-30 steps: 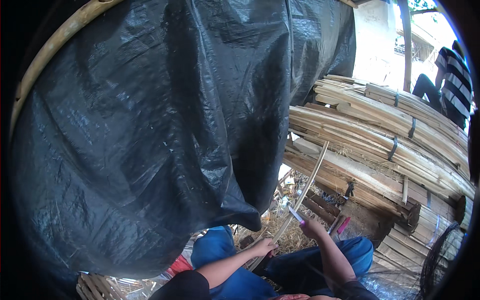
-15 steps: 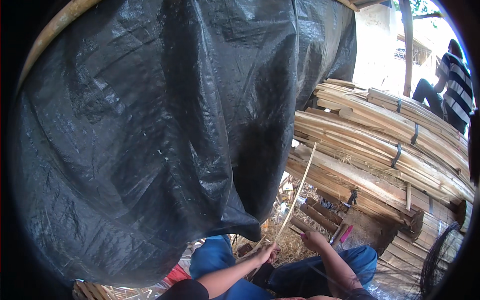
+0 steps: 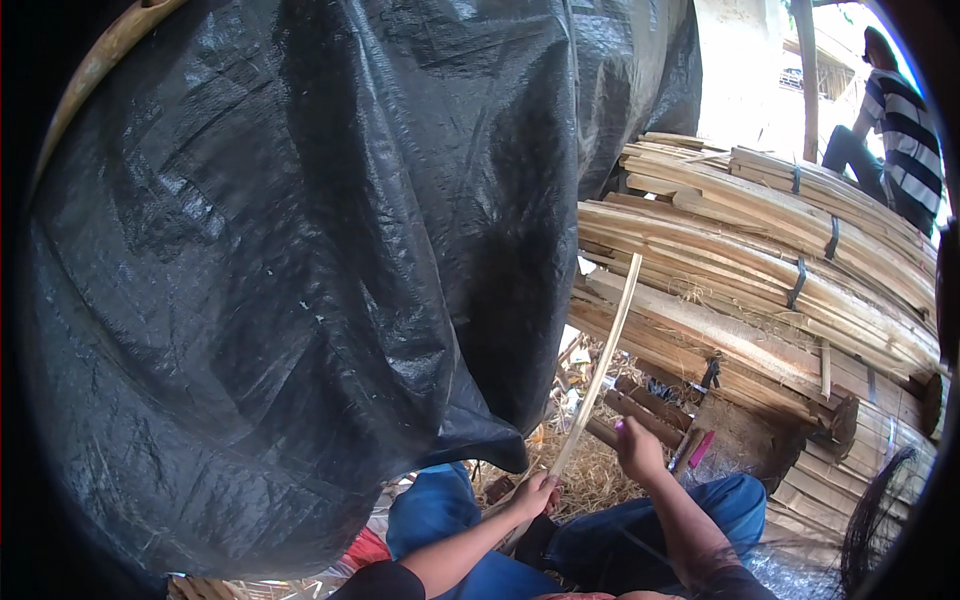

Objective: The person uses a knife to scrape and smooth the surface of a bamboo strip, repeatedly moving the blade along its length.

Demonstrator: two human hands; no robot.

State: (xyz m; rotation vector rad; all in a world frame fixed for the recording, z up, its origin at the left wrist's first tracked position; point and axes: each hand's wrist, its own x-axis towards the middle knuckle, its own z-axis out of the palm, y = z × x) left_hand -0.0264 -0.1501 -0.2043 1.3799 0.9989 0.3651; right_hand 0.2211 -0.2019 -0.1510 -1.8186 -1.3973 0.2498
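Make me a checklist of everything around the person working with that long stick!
Surface: ground strewn with straw and shavings.
Job's things: long thin bamboo strip, tilted upward.
Clutter: pink-handled tool; dark sticks.
Hands: left hand grips the strip's lower end; right hand closed on a small tool, hard to make out.
Cables: nothing seen.
Surroundings: black plastic sheet; bundled bamboo slats; a person in a striped shirt.

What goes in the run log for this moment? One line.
left hand: holds bamboo strip low | right hand: fist, apart from strip | strip: tilted upward | behind: black tarp, bundled slats
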